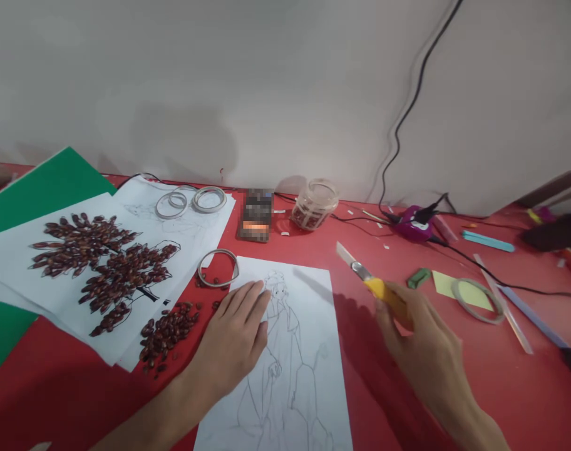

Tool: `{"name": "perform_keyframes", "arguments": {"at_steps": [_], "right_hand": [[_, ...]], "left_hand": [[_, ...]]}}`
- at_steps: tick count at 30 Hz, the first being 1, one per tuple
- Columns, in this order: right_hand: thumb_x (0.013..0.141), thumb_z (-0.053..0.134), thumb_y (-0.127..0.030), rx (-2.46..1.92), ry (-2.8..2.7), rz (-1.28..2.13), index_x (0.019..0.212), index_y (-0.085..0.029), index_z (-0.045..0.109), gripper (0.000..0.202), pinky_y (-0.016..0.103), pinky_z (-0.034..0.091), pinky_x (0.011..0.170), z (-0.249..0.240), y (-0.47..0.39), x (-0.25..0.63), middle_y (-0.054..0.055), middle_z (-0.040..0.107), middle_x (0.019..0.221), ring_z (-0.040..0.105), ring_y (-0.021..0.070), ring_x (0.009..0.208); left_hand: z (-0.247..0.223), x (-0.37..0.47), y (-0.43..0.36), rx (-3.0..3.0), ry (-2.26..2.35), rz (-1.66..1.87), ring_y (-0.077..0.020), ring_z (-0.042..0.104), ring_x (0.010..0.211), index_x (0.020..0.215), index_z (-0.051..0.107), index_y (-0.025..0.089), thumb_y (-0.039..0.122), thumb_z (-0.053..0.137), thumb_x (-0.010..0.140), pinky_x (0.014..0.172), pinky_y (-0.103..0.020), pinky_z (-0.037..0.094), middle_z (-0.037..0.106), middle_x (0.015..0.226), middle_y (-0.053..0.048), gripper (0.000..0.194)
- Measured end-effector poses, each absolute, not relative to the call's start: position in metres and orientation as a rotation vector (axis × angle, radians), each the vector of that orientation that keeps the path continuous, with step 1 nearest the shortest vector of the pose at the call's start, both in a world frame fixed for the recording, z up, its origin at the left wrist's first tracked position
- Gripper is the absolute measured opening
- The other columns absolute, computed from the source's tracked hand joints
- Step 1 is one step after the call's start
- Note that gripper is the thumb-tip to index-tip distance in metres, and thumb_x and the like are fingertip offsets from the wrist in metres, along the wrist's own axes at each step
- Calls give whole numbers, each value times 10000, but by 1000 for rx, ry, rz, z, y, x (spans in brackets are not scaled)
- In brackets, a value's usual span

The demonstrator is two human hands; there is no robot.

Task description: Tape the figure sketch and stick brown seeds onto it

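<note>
My left hand (241, 329) rests flat on the left side of a white sheet with a pencil drawing (308, 351) of a robed figure. In my right hand (419, 341) is a yellow utility knife (389, 300), held above the red table to the right of the sheet, its blade out and pointing up and left. Close to my left hand lie a pile of dark brown seeds (168, 332) and a roll of tape (218, 269). Farther left, similar seeds cover a tree drawing (111, 263) on white paper.
Along the wall stand a phone (256, 216), a clear jar (315, 207) with dark contents, and a purple power adapter (413, 223) with black cables. More tape rolls (209, 199) lie on papers. At right are yellow paper (447, 285), another ring (478, 300) and a clear strip (504, 307).
</note>
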State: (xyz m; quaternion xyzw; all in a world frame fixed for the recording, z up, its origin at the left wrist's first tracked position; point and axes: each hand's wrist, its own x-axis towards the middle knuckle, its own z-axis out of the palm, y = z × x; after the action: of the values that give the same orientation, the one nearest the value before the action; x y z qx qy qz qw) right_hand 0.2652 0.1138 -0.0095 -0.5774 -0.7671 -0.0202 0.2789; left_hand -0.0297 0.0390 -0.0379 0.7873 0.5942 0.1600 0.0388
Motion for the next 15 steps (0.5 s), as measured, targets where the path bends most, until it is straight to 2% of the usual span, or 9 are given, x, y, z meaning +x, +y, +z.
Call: {"name": "perform_keyframes", "arguments": {"at_steps": [3, 6, 15], "right_hand": [[1000, 505, -288, -1306, -2318, 66, 1339, -282, 567, 346, 339, 567, 779, -8, 118, 247, 93, 694, 1158, 708, 234, 949], [1010, 492, -253, -1091, -2525, 136, 1327, -281, 586, 332, 335, 573, 739, -17, 125, 234, 84, 704, 1105, 707, 218, 900], [1003, 560, -146, -1006, -2623, -1, 1265, -170, 651, 278, 343, 497, 726, -28, 132, 233, 85, 704, 1014, 675, 198, 823]], "left_hand": [[-39, -30, 39, 2414, 1817, 467, -272, 380, 1457, 1483, 442, 144, 226, 407, 1022, 1182, -486, 387, 435, 1579, -105, 469], [-37, -31, 40, 2407, 1807, 465, -269, 367, 1465, 1494, 437, 145, 235, 408, 1025, 1177, -479, 397, 422, 1589, -99, 479], [-31, -30, 46, 2368, 1793, 558, -262, 449, 1406, 1431, 541, 117, 224, 444, 1029, 1160, -423, 374, 497, 1534, -110, 427]]}}
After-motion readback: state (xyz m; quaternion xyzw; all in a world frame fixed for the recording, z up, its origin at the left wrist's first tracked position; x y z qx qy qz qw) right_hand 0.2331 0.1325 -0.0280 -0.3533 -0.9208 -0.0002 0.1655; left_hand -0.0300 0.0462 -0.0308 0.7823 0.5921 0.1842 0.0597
